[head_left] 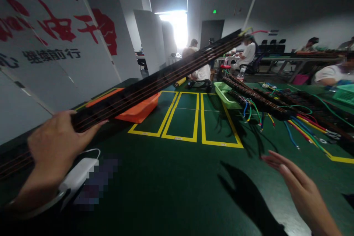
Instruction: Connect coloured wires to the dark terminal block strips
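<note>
My left hand (56,143) is wrapped round a long black bar (160,81) with thin copper-coloured lines running along it. The bar slants across the view, its far end raised to the right, where white, yellow and red wires stick out. Over the green table (177,177), my right hand (295,180) holds nothing, its fingers stretched out and the thumb apart. Beyond that hand lie similar dark bars (257,99) with blue, green, yellow and red wires (306,129), some ending in ring terminals.
Behind the held bar sits an orange tray (141,110). A light green tray (225,96) stands farther right, partly under the dark bars. Yellow tape rectangles (179,140) mark the table. A white device with a cable (80,171) is near my left wrist. Several people sit at tables beyond.
</note>
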`<act>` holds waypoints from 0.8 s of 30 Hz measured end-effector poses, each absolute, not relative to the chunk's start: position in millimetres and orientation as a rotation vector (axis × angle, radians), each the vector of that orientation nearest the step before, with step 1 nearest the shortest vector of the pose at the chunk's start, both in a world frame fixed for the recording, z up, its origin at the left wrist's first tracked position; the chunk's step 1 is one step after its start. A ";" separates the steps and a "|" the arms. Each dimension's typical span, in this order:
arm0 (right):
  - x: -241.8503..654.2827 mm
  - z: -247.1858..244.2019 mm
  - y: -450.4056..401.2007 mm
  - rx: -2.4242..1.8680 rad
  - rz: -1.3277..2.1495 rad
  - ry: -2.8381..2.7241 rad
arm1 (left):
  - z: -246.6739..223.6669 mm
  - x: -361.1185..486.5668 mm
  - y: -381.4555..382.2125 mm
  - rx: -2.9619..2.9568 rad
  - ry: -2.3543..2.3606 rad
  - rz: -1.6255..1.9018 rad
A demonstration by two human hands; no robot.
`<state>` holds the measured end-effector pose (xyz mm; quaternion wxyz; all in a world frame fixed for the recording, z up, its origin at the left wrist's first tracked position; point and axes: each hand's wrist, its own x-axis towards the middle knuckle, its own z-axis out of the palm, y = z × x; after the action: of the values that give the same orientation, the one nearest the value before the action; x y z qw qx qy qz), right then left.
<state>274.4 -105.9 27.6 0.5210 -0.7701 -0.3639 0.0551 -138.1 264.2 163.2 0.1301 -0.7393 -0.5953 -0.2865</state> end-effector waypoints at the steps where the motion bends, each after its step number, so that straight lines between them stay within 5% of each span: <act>1: 273.4 37.1 -96.9 -1.687 0.228 -0.844 | 159.7 -131.8 255.9 -2.125 -1.676 -0.826; 6: 275.0 90.1 -62.7 -1.285 0.440 -0.812 | 132.9 -115.8 230.7 -2.265 -1.326 -0.801; 13: 252.0 133.7 -82.2 -1.265 0.309 -0.638 | 109.9 -98.0 210.4 -2.587 -0.939 -0.795; 24: 214.7 29.6 -132.7 -1.266 0.469 -0.256 | 79.8 -75.0 272.0 -3.001 -0.465 -0.318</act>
<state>214.7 -132.7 29.6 0.7730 -0.5844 -0.1183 0.2166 -75.0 272.0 79.8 0.0439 -0.9819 -0.1522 -0.1040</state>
